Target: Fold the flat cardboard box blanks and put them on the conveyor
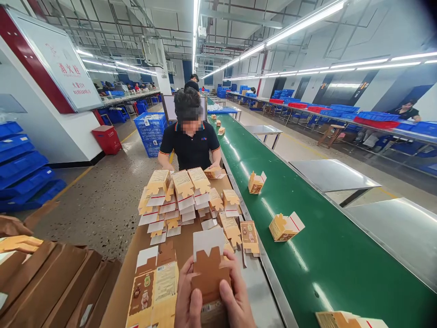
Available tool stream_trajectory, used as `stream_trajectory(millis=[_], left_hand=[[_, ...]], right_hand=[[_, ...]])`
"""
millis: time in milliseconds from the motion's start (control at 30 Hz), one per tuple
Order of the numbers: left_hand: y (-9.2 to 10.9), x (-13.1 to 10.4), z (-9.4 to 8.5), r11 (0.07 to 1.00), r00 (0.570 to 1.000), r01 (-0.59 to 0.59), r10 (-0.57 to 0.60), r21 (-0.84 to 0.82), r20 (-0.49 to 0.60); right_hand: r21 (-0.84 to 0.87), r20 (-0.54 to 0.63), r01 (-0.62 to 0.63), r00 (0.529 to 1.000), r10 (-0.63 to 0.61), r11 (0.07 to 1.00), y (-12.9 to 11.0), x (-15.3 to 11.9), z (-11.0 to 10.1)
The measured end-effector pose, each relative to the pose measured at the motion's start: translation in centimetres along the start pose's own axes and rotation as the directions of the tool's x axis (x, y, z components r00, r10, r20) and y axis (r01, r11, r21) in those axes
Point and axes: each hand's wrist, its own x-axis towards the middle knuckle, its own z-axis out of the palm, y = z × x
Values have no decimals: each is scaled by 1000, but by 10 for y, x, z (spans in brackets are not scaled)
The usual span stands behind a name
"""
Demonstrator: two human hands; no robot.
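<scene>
Between both hands is a small brown carton (211, 273), its white flap and notched tabs standing up at the far end. My left hand (187, 294) grips its left side, thumb along the near edge. On the other side my right hand (237, 291) is closed around it, thumb on the front panel. Flat unfolded cartons (155, 284) with printed pictures lie left of my hands. Beyond the hands a heap of partly folded cartons (184, 187) with white flaps covers the brown work surface (131, 255).
Right of the table runs a green conveyor belt (273, 200) carrying several cartons (285, 226). A person in a dark shirt (191, 141) sits across the table, hands at cartons. Brown paper-wrapped bundles (58, 282) lie at lower left, blue crates (22, 168) behind. Steel tables (332, 175) flank the belt.
</scene>
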Motion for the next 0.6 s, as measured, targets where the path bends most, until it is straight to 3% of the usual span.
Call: stream_trajectory(millis=[67,167,233,333,400,500,533,600], left_hand=[[2,0,2,1000,999,-13,14,13,-31],[0,0,-2,987,998,-59,56,151,19],[-4,1,-7,968,996,-60,41,244,83],[-8,2,-11,964,994,-12,-16,266,105],[-4,7,-11,973,996,70,-81,219,43],[3,22,-15,969,971,237,-234,66,-45],[3,29,-19,960,961,277,-275,40,-41],[-6,43,-36,941,948,317,-316,119,-29]], right_hand=[[-1,3,24,1000,-24,1000,2,-1,-4],[-164,90,120,990,-106,979,5,0,-12],[-253,146,138,984,-103,957,4,2,-16],[-256,185,99,981,-52,962,2,1,-16],[-160,233,30,972,8,987,5,-3,-16],[24,348,-218,917,197,976,23,-13,-21],[54,347,-296,901,260,954,30,-14,-24],[34,211,-379,907,364,925,42,-6,-35]])
